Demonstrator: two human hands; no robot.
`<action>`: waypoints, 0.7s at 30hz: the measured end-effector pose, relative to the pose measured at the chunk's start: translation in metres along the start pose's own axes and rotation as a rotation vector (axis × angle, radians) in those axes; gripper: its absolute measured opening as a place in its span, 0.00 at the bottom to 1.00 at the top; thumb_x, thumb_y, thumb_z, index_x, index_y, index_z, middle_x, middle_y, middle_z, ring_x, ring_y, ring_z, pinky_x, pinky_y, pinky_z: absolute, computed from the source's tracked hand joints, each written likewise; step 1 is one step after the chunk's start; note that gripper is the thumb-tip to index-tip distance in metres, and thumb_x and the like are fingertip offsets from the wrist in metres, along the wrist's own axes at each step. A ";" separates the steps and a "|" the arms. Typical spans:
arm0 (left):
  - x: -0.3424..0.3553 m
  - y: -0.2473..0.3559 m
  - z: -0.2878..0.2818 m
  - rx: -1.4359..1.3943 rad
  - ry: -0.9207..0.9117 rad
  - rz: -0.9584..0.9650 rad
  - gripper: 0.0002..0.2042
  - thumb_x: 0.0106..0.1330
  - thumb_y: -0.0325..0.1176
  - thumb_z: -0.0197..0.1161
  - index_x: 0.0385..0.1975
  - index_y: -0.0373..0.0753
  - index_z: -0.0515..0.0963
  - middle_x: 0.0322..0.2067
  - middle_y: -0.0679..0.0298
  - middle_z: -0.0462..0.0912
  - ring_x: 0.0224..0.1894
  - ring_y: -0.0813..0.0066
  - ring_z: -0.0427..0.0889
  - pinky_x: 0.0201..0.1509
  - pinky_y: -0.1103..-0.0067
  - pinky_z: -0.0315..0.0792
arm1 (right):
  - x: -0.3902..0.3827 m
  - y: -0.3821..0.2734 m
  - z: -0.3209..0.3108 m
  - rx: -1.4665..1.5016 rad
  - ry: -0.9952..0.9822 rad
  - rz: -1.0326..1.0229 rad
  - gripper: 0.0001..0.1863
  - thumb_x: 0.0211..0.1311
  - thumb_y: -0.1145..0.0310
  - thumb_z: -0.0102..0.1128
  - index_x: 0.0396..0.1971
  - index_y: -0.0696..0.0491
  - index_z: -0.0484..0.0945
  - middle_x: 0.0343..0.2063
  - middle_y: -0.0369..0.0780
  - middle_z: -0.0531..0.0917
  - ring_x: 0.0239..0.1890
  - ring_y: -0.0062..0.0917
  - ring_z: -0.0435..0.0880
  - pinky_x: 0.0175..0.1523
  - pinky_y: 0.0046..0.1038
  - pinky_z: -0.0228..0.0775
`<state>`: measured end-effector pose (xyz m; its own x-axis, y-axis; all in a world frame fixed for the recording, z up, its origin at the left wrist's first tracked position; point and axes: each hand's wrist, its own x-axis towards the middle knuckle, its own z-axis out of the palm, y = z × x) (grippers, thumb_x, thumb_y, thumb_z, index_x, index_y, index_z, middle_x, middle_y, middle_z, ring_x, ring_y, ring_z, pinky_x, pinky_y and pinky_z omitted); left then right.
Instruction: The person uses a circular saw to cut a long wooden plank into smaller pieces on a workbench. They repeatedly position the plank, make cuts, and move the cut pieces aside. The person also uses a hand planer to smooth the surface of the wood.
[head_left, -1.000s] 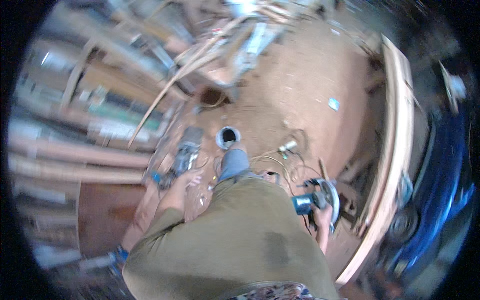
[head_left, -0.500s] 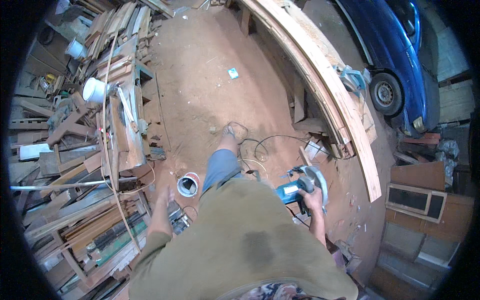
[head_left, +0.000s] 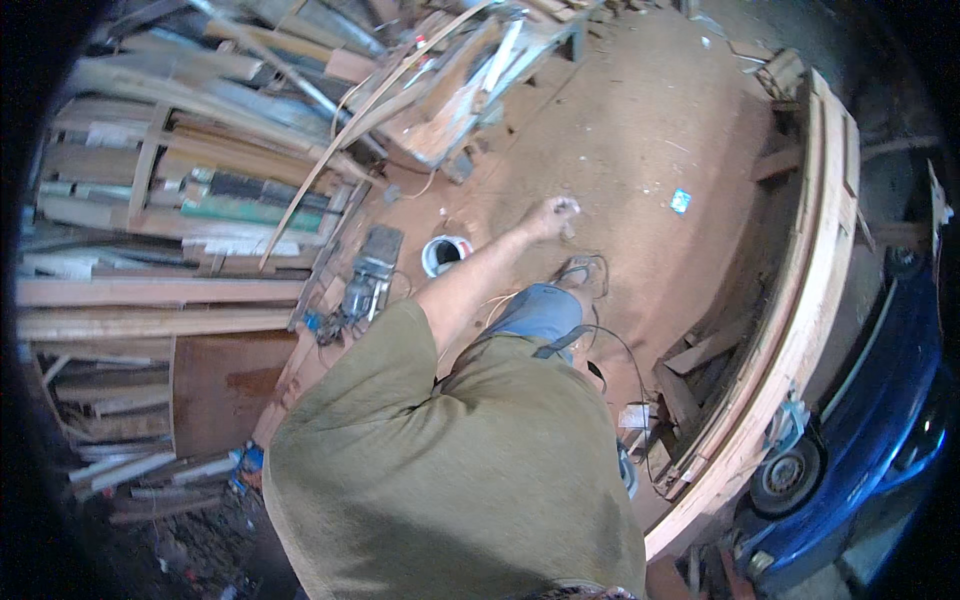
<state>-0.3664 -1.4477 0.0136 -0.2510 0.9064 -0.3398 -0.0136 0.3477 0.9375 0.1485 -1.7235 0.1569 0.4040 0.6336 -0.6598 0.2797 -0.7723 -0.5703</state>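
Bare left hand has swung forward over the brown floor, finger closure unclear; the blue-and-grey circular saw peeks out behind it, rightward, near the pale timber stack's near end, long axis and right hand hidden.

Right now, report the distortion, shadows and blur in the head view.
Head view: the fisheye bows the long planks at right, and the corners go black; head view: a soft shadow darkens the floor left of those planks, and the blue car sits in dim light; head view: the left hand looks soft, its finger detail hard to read.
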 end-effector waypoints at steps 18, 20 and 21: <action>-0.495 -0.175 -0.281 0.368 0.850 -0.644 0.18 0.68 0.47 0.63 0.48 0.40 0.84 0.39 0.58 0.88 0.37 0.71 0.86 0.46 0.71 0.77 | 0.075 0.015 0.069 -0.239 -0.364 -0.208 0.18 0.53 0.79 0.67 0.47 0.61 0.81 0.38 0.40 0.85 0.40 0.28 0.83 0.48 0.30 0.75; -0.514 -0.173 -0.319 0.245 0.989 -0.577 0.17 0.67 0.47 0.65 0.46 0.41 0.85 0.39 0.60 0.88 0.40 0.72 0.85 0.47 0.72 0.77 | 0.054 -0.009 0.093 -0.255 -0.412 -0.261 0.19 0.52 0.79 0.67 0.47 0.61 0.81 0.39 0.40 0.85 0.40 0.28 0.83 0.48 0.31 0.75; -0.522 -0.172 -0.342 0.182 1.048 -0.541 0.17 0.66 0.48 0.66 0.45 0.41 0.85 0.40 0.61 0.89 0.41 0.73 0.85 0.48 0.73 0.76 | 0.037 -0.022 0.106 -0.258 -0.430 -0.290 0.20 0.52 0.79 0.67 0.48 0.62 0.81 0.39 0.40 0.85 0.40 0.28 0.83 0.48 0.31 0.75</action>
<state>-0.5634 -2.0630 0.0554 -0.9239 0.0240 -0.3818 -0.2447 0.7302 0.6379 0.0648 -1.6780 0.0927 -0.0963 0.7407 -0.6649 0.5515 -0.5163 -0.6551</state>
